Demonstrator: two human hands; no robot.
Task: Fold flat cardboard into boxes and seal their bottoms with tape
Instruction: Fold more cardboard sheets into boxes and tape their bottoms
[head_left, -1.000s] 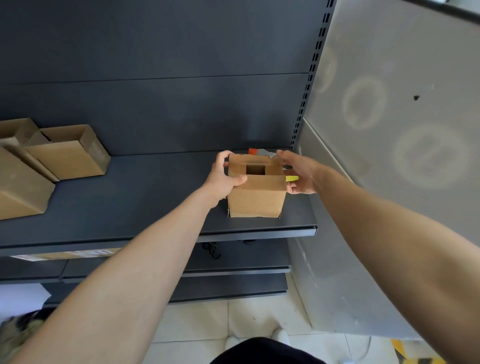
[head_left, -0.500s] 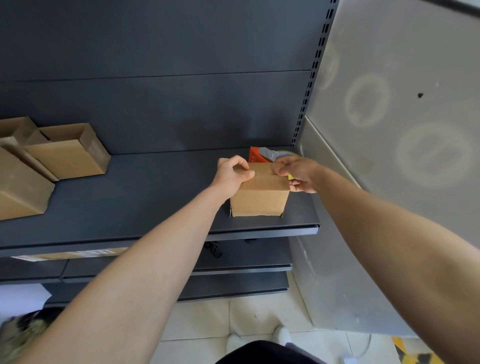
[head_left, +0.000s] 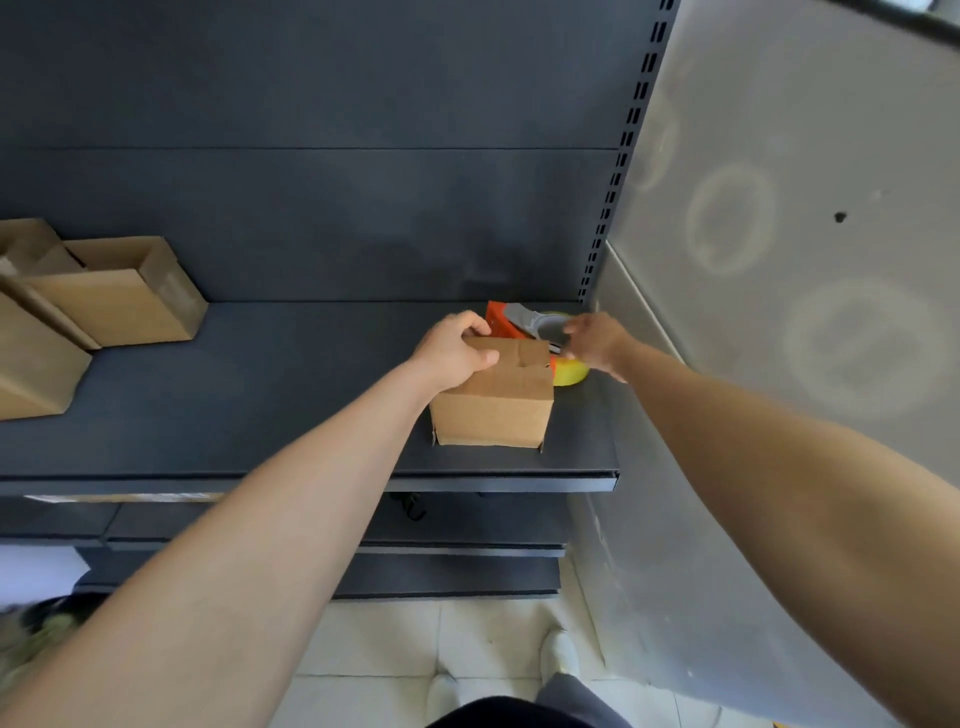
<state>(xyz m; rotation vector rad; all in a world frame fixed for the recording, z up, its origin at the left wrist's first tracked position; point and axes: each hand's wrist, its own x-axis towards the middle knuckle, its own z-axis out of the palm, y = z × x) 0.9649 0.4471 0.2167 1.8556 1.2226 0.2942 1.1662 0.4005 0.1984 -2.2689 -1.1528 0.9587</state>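
Dark shelving (head_left: 311, 208) fills the view, with a pale grey wall (head_left: 805, 364) hard against its right side and light floor tiles (head_left: 374, 649) below. The top shelf (head_left: 260, 395) is a wide, dark, flat deck. At its far left sits a cluster of finished cartons (head_left: 130, 306), one tipped with its open mouth facing up and back.

Over at the right end, close to the front lip, stands the cardboard box (head_left: 493, 410). Its broad front face is turned to the person, its long axis runs left to right along the shelf edge, and its flaps are folded down on top. The left hand (head_left: 454, 351) clamps the top left corner, fingers curled over the flap and thumb on the near side.

The right hand (head_left: 595, 343) is at the tape dispenser (head_left: 511, 319), orange and grey with a yellow roll (head_left: 569, 374), which lies just behind and right of the box. That hand is blurred, so its grip can't be called.
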